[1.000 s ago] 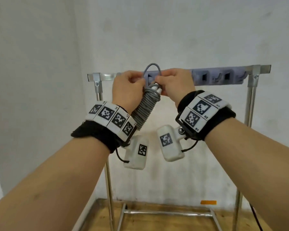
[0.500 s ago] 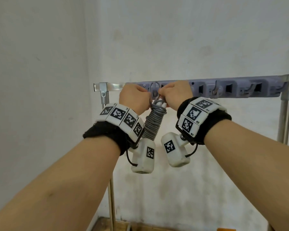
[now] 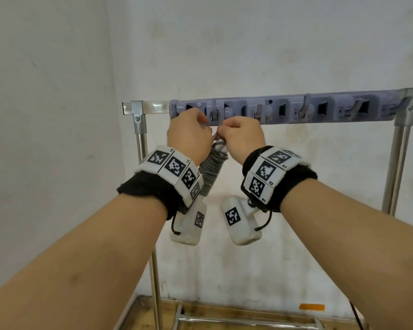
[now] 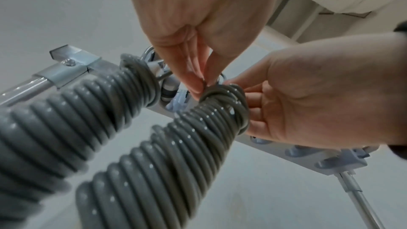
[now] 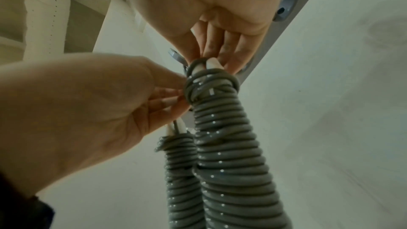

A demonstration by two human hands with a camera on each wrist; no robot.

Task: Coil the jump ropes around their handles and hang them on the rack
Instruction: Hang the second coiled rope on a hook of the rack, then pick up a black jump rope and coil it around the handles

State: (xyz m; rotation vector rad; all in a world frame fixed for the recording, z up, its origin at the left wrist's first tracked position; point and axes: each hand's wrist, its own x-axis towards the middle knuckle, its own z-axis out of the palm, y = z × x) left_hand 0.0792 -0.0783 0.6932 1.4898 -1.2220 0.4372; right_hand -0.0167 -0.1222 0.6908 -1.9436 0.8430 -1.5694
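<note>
A grey jump rope [image 3: 210,170] is coiled tightly round its white handles and hangs between my hands under the rack's blue-grey hook strip [image 3: 320,108]. A strand of it rises to a hook [image 3: 214,114] near the strip's left end. My left hand [image 3: 206,123] pinches the rope at the top of the coil, shown close up in the left wrist view [image 4: 203,85]. My right hand [image 3: 221,129] grips the bundle's top from the other side [image 5: 207,58]. Both wrist views show two wrapped coils [image 5: 231,137] side by side. Whether the strand sits fully on the hook is hidden.
The strip is fixed on a steel rail between two upright posts [image 3: 141,139] [image 3: 398,163], close to a white wall. Several bare hooks [image 3: 303,110] run off to the right. The rack's base frame [image 3: 224,320] stands on a wooden floor with an orange mark [image 3: 311,307].
The rope loop that stood up above my hands has come down onto the hook strip. Both hands now sit just below the strip, still holding the bundle.
</note>
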